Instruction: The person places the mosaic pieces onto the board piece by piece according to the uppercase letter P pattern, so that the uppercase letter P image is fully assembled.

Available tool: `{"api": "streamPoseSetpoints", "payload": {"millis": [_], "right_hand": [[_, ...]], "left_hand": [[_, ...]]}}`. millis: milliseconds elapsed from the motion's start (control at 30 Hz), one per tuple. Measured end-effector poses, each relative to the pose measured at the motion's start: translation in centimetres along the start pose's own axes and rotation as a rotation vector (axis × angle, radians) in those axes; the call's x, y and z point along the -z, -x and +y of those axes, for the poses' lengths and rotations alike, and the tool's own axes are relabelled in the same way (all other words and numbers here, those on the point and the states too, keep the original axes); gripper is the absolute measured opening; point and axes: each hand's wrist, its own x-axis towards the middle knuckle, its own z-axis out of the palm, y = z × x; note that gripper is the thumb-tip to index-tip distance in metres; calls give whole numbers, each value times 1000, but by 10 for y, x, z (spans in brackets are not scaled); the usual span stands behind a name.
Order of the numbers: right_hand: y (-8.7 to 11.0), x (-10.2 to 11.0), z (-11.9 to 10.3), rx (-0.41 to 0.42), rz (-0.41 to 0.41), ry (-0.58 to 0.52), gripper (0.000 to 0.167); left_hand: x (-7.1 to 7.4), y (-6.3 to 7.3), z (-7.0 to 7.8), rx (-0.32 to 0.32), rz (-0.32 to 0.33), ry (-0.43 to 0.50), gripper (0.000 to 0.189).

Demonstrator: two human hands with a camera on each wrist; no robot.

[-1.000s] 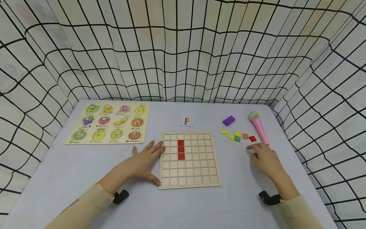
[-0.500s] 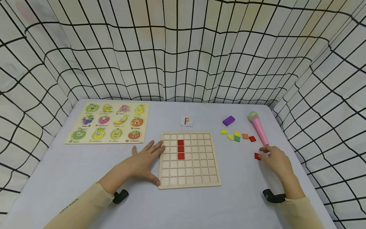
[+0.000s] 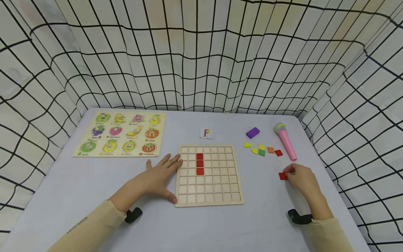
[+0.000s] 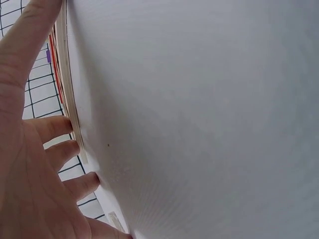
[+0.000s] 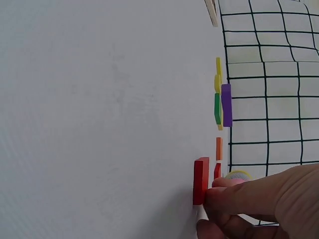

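In the head view a wooden grid board (image 3: 217, 189) lies mid-table, with three red square tiles (image 3: 199, 163) in one column. My left hand (image 3: 154, 181) is spread at the board's left side, fingertips and thumb touching its edge; the left wrist view shows the straight fingers (image 4: 60, 152) against it. Over on the right, my right hand (image 3: 302, 180) pinches another red square tile (image 3: 282, 176) by its right side, low over the cloth. That red tile (image 5: 201, 179) also appears in the right wrist view, its right end hidden by the fingertips.
Beyond the right hand lie a red tile (image 3: 278, 153), an orange tile (image 3: 270, 150), a green tile (image 3: 261, 153), yellow pieces (image 3: 247, 144), a purple block (image 3: 253, 132) and a pink toy microphone (image 3: 287, 144). A small pattern card (image 3: 206, 133) and fruit puzzle board (image 3: 119, 134) lie farther back.
My right hand has drawn the red tile out from beside the microphone toward me, its fingers closing on it. The left hand has stayed at the board's edge.
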Motion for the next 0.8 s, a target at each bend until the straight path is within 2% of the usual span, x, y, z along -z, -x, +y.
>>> {"api": "streamPoseSetpoints", "payload": {"millis": [200, 300, 433, 567, 800], "right_hand": [[4, -2, -3, 2, -15, -29, 22], [6, -2, -4, 2, -34, -25, 19], [6, -6, -9, 21, -47, -4, 14], [7, -8, -11, 39, -40, -6, 19], [8, -8, -16, 18, -59, 67, 22]], "left_hand": [[0, -1, -1, 3, -11, 0, 141], [-1, -3, -2, 7, -17, 0, 141], [-1, -2, -2, 0, -1, -1, 141], [-2, -2, -2, -9, 8, -7, 142], [-2, -1, -2, 7, -2, -9, 142]]}}
